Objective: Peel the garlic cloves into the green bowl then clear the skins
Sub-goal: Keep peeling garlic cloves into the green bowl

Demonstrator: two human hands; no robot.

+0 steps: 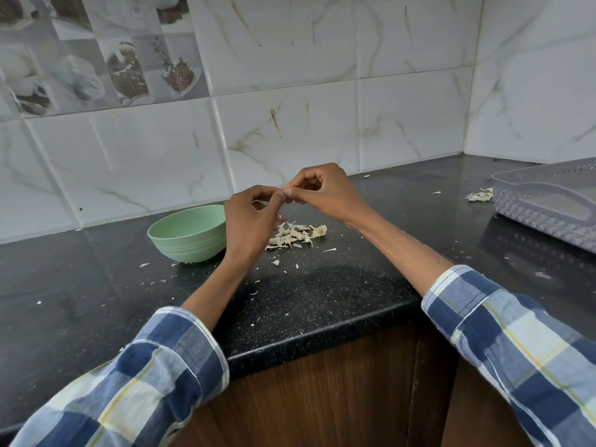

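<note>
A pale green bowl [187,233] stands on the black counter, left of my hands; its inside is hidden from this angle. My left hand [250,221] and my right hand [322,190] meet above the counter, fingertips together, pinching a small garlic clove [284,192] that is almost hidden between them. Under the hands lies a heap of garlic cloves and skins [295,237]. Small skin flakes are scattered over the counter in front of the bowl.
A grey plastic tray [548,201] sits at the right, with a second small heap of garlic bits [480,196] beside its left end. The tiled wall runs behind. The counter's front edge [322,333] juts out above wooden cabinets.
</note>
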